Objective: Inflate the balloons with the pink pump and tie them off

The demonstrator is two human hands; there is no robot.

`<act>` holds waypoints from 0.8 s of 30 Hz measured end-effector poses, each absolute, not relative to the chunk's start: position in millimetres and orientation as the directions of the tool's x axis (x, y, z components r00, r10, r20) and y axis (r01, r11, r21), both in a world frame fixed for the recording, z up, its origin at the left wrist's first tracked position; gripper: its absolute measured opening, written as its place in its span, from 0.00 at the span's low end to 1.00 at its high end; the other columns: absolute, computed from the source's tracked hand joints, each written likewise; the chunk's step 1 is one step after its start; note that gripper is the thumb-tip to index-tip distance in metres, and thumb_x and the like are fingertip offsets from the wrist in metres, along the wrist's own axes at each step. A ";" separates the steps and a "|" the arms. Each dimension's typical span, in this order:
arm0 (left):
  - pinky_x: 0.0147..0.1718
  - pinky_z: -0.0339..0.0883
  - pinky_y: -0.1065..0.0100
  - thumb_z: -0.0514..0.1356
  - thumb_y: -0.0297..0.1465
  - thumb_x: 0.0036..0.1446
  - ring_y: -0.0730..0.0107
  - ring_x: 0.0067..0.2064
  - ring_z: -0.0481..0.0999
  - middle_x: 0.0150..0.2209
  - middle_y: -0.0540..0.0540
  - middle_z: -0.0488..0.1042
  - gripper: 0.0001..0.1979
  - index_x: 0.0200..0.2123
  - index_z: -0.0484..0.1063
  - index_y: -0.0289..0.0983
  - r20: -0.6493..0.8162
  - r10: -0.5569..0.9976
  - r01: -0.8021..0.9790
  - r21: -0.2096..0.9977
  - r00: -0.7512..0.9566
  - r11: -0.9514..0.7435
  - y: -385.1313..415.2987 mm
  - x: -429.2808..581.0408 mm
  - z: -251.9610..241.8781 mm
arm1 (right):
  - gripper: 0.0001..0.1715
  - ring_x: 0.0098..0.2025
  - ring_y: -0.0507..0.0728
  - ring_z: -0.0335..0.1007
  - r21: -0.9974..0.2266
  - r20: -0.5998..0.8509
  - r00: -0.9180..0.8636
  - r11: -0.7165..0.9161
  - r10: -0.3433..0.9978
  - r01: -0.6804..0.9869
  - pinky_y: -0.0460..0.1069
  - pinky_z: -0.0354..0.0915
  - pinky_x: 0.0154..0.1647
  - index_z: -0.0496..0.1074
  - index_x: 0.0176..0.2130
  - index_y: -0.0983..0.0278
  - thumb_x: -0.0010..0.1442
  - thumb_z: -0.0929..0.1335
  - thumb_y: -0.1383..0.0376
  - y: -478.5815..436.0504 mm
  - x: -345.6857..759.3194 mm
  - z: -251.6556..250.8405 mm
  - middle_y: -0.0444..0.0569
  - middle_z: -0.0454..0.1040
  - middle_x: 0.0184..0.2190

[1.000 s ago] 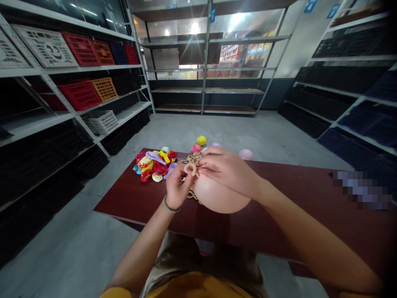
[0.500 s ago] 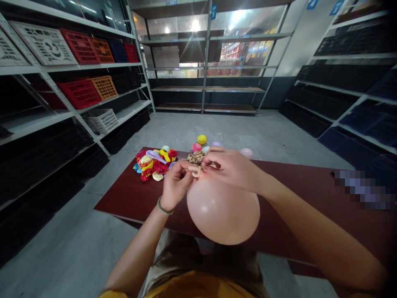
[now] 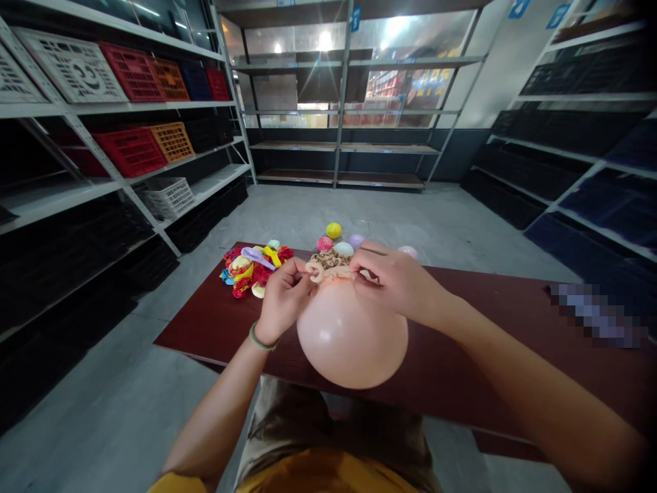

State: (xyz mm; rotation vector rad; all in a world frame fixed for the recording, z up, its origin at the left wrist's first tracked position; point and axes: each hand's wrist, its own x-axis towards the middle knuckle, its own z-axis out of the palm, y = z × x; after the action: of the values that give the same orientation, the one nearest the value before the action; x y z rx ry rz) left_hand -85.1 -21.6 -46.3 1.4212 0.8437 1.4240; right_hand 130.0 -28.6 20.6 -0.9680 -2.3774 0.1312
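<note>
Balloon (image 3: 352,342), pale pink and swollen round, was held between two hands above the near side of the dark red bench (image 3: 487,329), its body bulging toward the person and its neck (image 3: 339,275) pointing away. The left hand (image 3: 284,294) had its fingers clamped on the rolled lip (image 3: 314,272), thumb against fingertips, the ring showing just past them. The right hand (image 3: 395,277) had its fingers pinched on the other side of the neck, so the pale rubber was drawn out crosswise from one hand to the other. From where I stood, both grips looked firm.

A green band (image 3: 263,340) circled the left wrist. Just behind the fingers lay a tangle of beige cord (image 3: 328,259), partly covered by them. To its left, near the bench's far corner, sat a heap (image 3: 243,270) of limp balloons in red, yellow, blue and lilac. Beyond the far edge, small round balloons showed: one yellow (image 3: 333,230), one bright pink (image 3: 325,244), one whitish (image 3: 343,248), one lilac (image 3: 356,241).

On the bench's right end was a purplish thing (image 3: 595,315), too blurred to make out. Crates (image 3: 136,152) in red, orange and white stood on the shelves (image 3: 97,109) along the left.
</note>
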 end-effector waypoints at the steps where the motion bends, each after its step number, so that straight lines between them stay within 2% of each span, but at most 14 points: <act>1: 0.24 0.58 0.73 0.63 0.34 0.59 0.76 0.24 0.64 0.25 0.52 0.70 0.09 0.30 0.67 0.37 0.346 0.932 -0.117 0.935 0.107 -0.334 -20.1 -86.2 -46.4 | 0.10 0.32 0.52 0.61 -0.272 0.467 -0.577 0.729 0.670 0.628 0.47 0.55 0.32 0.62 0.31 0.61 0.59 0.63 0.75 -28.7 130.6 19.1 0.43 0.64 0.32; 7: 0.27 0.61 0.71 0.63 0.34 0.59 0.73 0.26 0.69 0.25 0.51 0.71 0.09 0.31 0.69 0.37 0.332 0.928 -0.060 0.943 0.170 -0.326 -17.9 -89.9 -52.7 | 0.10 0.34 0.55 0.63 -0.141 0.469 -0.596 0.721 0.652 0.679 0.50 0.57 0.33 0.62 0.31 0.60 0.61 0.61 0.74 -33.7 131.9 11.1 0.46 0.67 0.32; 13: 0.27 0.61 0.71 0.62 0.36 0.61 0.73 0.26 0.68 0.24 0.51 0.70 0.10 0.30 0.68 0.38 0.352 0.915 -0.132 0.934 0.197 -0.331 -18.7 -86.8 -48.7 | 0.11 0.40 0.59 0.69 0.017 0.555 -0.539 0.639 0.634 0.769 0.52 0.63 0.36 0.68 0.35 0.62 0.67 0.60 0.70 -36.9 125.5 10.8 0.51 0.74 0.38; 16: 0.24 0.59 0.72 0.63 0.37 0.61 0.75 0.24 0.66 0.24 0.51 0.70 0.12 0.30 0.68 0.37 0.391 0.901 -0.183 0.915 0.189 -0.359 -17.8 -84.7 -37.6 | 0.13 0.43 0.60 0.71 0.095 0.621 -0.540 0.629 0.568 0.772 0.54 0.66 0.40 0.72 0.39 0.62 0.68 0.60 0.70 -40.0 122.3 23.4 0.52 0.76 0.41; 19: 0.24 0.60 0.73 0.62 0.36 0.62 0.76 0.24 0.66 0.24 0.52 0.69 0.12 0.30 0.66 0.38 0.435 0.892 -0.319 0.868 0.120 -0.380 -15.0 -82.0 -31.9 | 0.17 0.51 0.62 0.70 0.021 0.685 -0.522 0.702 0.508 0.711 0.59 0.68 0.52 0.71 0.52 0.58 0.68 0.61 0.71 -45.4 129.7 39.9 0.51 0.74 0.51; 21: 0.24 0.61 0.74 0.63 0.35 0.62 0.77 0.25 0.66 0.24 0.52 0.69 0.13 0.29 0.64 0.38 0.434 0.898 -0.403 0.836 0.070 -0.372 -12.3 -79.2 -34.8 | 0.22 0.59 0.64 0.66 -0.075 0.742 -0.444 0.720 0.503 0.690 0.64 0.63 0.61 0.67 0.58 0.53 0.67 0.64 0.70 -47.1 142.3 43.3 0.51 0.71 0.57; 23: 0.24 0.60 0.74 0.64 0.35 0.61 0.77 0.25 0.66 0.24 0.53 0.68 0.12 0.30 0.64 0.38 0.409 0.912 -0.458 0.817 0.033 -0.350 -9.2 -75.2 -42.8 | 0.29 0.65 0.68 0.58 -0.232 0.799 -0.273 0.693 0.536 0.682 0.69 0.57 0.66 0.63 0.62 0.50 0.65 0.68 0.66 -44.5 157.8 33.6 0.51 0.65 0.62; 24: 0.24 0.60 0.75 0.64 0.36 0.60 0.77 0.25 0.65 0.24 0.53 0.68 0.12 0.31 0.65 0.38 0.394 0.919 -0.477 0.811 0.020 -0.338 -7.7 -72.5 -48.2 | 0.34 0.68 0.69 0.54 -0.349 0.798 -0.162 0.666 0.580 0.660 0.70 0.55 0.67 0.60 0.64 0.48 0.63 0.70 0.63 -41.6 164.9 23.6 0.51 0.61 0.65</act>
State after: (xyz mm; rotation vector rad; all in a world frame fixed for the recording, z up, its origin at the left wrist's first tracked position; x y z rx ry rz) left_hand -72.5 -7.7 -48.2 1.1500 0.5485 1.5800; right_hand 164.9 -41.6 23.6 -0.9829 -1.8386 -0.0959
